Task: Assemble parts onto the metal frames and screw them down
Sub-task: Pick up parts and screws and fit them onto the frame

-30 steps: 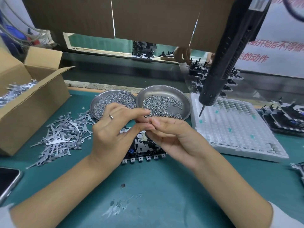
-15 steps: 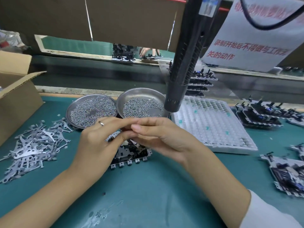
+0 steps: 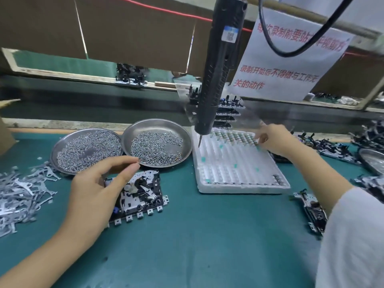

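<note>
Left grip (image 3: 97,181) pinches something tiny between thumb and forefinger, too small to name, likely kept ready over the metal frame (image 3: 141,194) lying just below it on the bench (image 3: 197,235). Right grip (image 3: 272,139) reaches into the far rows of the white foam tray (image 3: 239,173), fingers curled; whether it holds a part I cannot tell. Between both grips hangs the electric screwdriver (image 3: 216,80), tip just above the tray's near-left edge. Two screw dishes (image 3: 158,142) crowd behind the left grip, loose metal brackets (image 3: 20,192) outside it; open bench lies nearer the body.
</note>
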`<state>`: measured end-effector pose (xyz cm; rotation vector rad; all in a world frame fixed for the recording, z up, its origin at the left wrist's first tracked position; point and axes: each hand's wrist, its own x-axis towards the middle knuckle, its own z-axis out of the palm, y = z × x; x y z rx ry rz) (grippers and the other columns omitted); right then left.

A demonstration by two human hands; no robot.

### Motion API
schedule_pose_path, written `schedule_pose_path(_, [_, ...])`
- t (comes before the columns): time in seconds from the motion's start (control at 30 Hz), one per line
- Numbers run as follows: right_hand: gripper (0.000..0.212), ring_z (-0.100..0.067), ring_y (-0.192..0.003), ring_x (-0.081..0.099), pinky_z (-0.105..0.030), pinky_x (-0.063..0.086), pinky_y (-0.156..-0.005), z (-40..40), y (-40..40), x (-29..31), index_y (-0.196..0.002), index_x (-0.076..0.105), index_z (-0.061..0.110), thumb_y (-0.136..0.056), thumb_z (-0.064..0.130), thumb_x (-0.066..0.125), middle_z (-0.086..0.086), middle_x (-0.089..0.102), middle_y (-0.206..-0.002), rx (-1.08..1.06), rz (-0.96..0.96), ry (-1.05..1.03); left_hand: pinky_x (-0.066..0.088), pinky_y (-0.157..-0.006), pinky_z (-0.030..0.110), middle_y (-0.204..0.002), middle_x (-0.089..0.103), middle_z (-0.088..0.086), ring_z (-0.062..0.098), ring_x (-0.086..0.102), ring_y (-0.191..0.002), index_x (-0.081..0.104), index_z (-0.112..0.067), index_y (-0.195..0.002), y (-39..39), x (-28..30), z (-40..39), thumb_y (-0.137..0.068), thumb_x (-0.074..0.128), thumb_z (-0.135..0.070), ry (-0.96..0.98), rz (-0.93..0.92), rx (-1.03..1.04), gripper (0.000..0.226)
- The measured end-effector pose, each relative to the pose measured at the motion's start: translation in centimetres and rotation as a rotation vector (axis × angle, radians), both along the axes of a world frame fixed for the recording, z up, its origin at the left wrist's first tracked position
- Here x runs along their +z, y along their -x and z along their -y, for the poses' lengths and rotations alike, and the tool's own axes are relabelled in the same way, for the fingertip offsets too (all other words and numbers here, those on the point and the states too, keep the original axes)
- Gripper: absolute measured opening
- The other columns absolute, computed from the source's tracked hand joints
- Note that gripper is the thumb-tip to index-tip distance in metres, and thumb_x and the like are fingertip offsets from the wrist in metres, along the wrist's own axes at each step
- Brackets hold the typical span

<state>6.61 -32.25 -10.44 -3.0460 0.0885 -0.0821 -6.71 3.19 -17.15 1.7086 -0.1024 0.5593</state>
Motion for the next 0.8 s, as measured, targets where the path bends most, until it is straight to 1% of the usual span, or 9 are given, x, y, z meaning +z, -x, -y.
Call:
schedule_pose_path(0.07, [0.033,-0.029,-0.098,0.062,-0.031,0.048,-0.084,0.3,-0.2,-0.6,-0.106,0.072,0.008,-0.084,-0.006,0.052,-0.014,0.068,-0.111,0.05,-0.005,0.055,0.044,-0.065,0.002,-0.083,0.071,-0.02,-0.008,0.063,-0.075,0.071,-0.032,-0.084,0.0,-0.1,0.1,-0.08,0.07,-0.013,0.002,0.0,0.01,0.019])
schedule_pose_path(0.17, [0.034,-0.031,-0.092,0.062,-0.034,0.051,-0.076,0.4,-0.6,-0.8,-0.105,0.071,0.011,-0.083,-0.007,0.052,-0.014,0.068,-0.107,0.089,0.041,0.122,0.043,-0.067,0.002,-0.084,0.071,-0.02,-0.008,0.063,-0.076,0.071,-0.031,-0.083,0.1,-0.1,0.1,-0.08,0.07,-0.012,0.013,-0.006,0.014,0.019])
schedule_pose_path(0.3, [0.053,-0.031,-0.093,0.062,-0.032,0.049,-0.067,-0.3,-1.0,-1.2,-0.119,0.063,0.02,-0.081,-0.012,0.044,-0.011,0.065,-0.115,0.11,-0.002,0.274,0.043,-0.068,0.001,-0.086,0.071,-0.021,-0.008,0.063,-0.077,0.071,-0.028,-0.085,0.2,-0.1,0.2,-0.08,0.07,-0.011,0.014,-0.012,0.009,0.018])
schedule_pose_path(0.37, [0.054,-0.03,-0.093,0.062,-0.032,0.049,-0.067,-0.3,-1.3,-1.3,-0.121,0.06,0.019,-0.08,-0.013,0.044,-0.012,0.065,-0.113,0.132,0.0,0.307,0.043,-0.069,0.002,-0.086,0.071,-0.02,-0.008,0.063,-0.077,0.071,-0.027,-0.085,0.2,-0.1,0.2,-0.08,0.069,-0.01,0.025,-0.017,0.005,0.018])
schedule_pose_path(0.47, [0.047,-0.03,-0.093,0.061,-0.034,0.05,-0.071,0.0,-1.4,-1.6,-0.119,0.058,0.014,-0.081,-0.011,0.047,-0.012,0.066,-0.107,0.153,0.029,0.32,0.043,-0.066,0.001,-0.086,0.071,-0.02,-0.007,0.064,-0.073,0.071,-0.026,-0.086,0.2,-0.1,0.2,-0.079,0.069,-0.011,0.044,-0.021,0.004,0.017])
schedule_pose_path(0.57, [0.035,-0.029,-0.094,0.059,-0.033,0.045,-0.072,0.6,-1.4,-1.8,-0.114,0.059,0.008,-0.084,-0.008,0.051,-0.011,0.066,-0.103,0.158,0.072,0.261,0.043,-0.061,0.001,-0.085,0.071,-0.021,-0.006,0.064,-0.067,0.072,-0.025,-0.086,0.3,0.0,0.3,-0.079,0.069,-0.01,0.062,-0.025,0.008,0.017])
schedule_pose_path(0.63, [0.028,-0.028,-0.091,0.059,-0.033,0.046,-0.076,0.7,-1.2,-1.3,-0.108,0.063,0.005,-0.084,-0.006,0.053,-0.011,0.067,-0.098,0.14,0.077,0.213,0.044,-0.06,0.003,-0.085,0.071,-0.02,-0.004,0.065,-0.067,0.072,-0.027,-0.085,0.4,-0.1,0.4,-0.078,0.07,-0.012,0.071,-0.037,0.012,0.016])
schedule_pose_path(0.7, [0.02,-0.027,-0.086,0.062,-0.032,0.049,-0.077,0.4,-0.5,-0.3,-0.096,0.069,0.002,-0.084,-0.004,0.055,-0.012,0.07,-0.094,0.116,0.083,0.136,0.046,-0.058,0.006,-0.084,0.072,-0.019,0.001,0.067,-0.067,0.073,-0.03,-0.085,0.5,0.0,0.4,-0.076,0.071,-0.018,0.078,-0.052,0.007,0.015])
schedule_pose_path(0.8, [0.01,-0.015,-0.067,0.067,-0.018,0.048,-0.059,-1.3,2.2,1.7,-0.079,0.071,0.01,-0.082,0.003,0.065,-0.001,0.072,-0.08,0.111,-0.005,-0.163,0.045,-0.059,0.005,-0.085,0.071,-0.02,-0.003,0.065,-0.065,0.073,-0.033,-0.084,0.6,0.1,0.5,-0.076,0.071,-0.018,0.078,-0.051,0.009,0.017])
